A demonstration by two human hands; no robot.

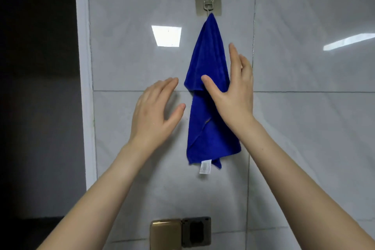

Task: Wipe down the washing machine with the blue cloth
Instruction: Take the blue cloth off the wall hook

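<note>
Grips both spread, empty: left grip (154, 111) beside blue cloth (209, 111), right grip (233, 89) in front of it. Likely soft, light, limp; best pinched just below hook (208, 5).

blue cloth (207, 61) partly behind right hand (233, 93), gold cover (165, 233) cut off below

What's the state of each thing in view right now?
blue cloth: hanging folded from the hook, not yet taken down.
hook: fixed on the wall tile, holding the cloth's top.
left hand: open, beside the cloth, apart from it.
right hand: open, fingers straight, thumb across the cloth's front.
gold cover: shut.
</note>
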